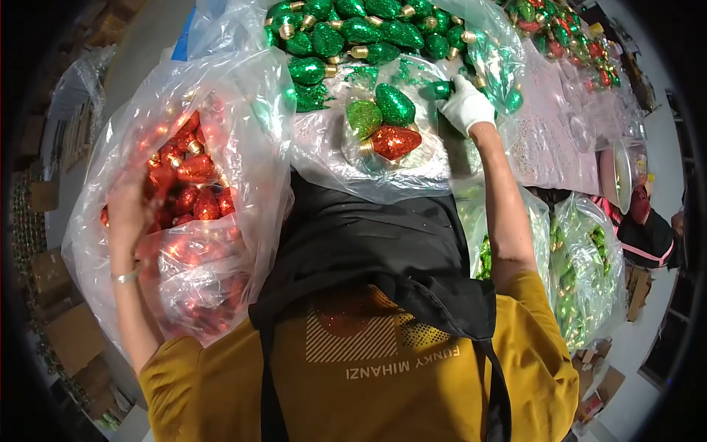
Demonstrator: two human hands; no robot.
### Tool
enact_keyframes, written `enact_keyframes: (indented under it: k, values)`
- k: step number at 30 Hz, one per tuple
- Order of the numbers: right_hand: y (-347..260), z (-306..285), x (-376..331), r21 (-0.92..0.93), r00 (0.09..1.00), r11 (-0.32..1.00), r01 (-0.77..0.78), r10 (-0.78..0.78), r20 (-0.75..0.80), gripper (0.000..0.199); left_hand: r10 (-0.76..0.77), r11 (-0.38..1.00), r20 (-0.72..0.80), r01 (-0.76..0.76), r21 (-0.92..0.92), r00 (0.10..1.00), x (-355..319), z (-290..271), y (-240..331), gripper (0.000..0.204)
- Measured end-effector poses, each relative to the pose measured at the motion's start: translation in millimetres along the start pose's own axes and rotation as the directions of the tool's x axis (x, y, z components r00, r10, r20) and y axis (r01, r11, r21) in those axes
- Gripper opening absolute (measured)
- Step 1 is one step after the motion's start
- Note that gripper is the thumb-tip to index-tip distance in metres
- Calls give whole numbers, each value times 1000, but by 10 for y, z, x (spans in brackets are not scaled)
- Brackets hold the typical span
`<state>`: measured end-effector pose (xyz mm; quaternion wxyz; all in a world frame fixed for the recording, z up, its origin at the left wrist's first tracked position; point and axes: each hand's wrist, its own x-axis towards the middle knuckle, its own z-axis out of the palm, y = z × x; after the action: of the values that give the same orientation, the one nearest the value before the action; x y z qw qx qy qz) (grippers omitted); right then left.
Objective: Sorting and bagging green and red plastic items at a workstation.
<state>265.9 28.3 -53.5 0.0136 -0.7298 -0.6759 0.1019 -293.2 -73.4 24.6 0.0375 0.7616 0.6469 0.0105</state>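
Note:
My left hand (pixel 127 210) is bare and reaches inside a big clear plastic bag (pixel 243 118) full of red glittery bulb-shaped ornaments (pixel 193 171); whether its fingers are closed on one is hidden by the plastic. My right hand (pixel 465 104), in a white glove, is shut on a dark green glitter ornament (pixel 440 89) at the edge of the green pile. Just left of it, on clear plastic (pixel 331 158), lie a light green ornament (pixel 364 118), a dark green one (pixel 395 104) and a red one (pixel 394 141).
A clear bag of several dark green ornaments (pixel 353 31) lies at the top. Bags of light green ornaments (pixel 585 269) hang at the right. A table with a pink cover (pixel 549 140) and mixed ornaments (pixel 571 33) stretches away. Another person (pixel 648 232) sits far right. Cardboard boxes (pixel 51 276) stand left.

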Motion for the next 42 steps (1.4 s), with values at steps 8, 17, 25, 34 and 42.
enact_keyframes:
  k: [8, 17, 25, 34, 42]
  values:
    - [142, 243, -99, 156, 985, 978, -136, 151, -87, 57, 666, 643, -337, -741, -195, 666, 915, -317, 2520, 51]
    - [195, 262, -65, 17, 978, 996, -82, 84, -192, 59, 751, 629, -190, -773, -85, 632, 1475, 211, 2844, 48]
    - [18, -561, -378, 996, 993, 14, 85, -84, -83, 58, 807, 554, -111, -809, -194, 579, 1624, 158, 2712, 41]
    - [-810, -883, -580, 726, 950, 639, 255, -306, -64, 51, 730, 632, -117, -731, -257, 673, 1770, 147, 2671, 25]
    - [-901, -1062, -428, 461, 885, 834, 303, -426, 190, 40, 536, 646, -500, -712, -275, 680, 1564, 421, 2665, 28]
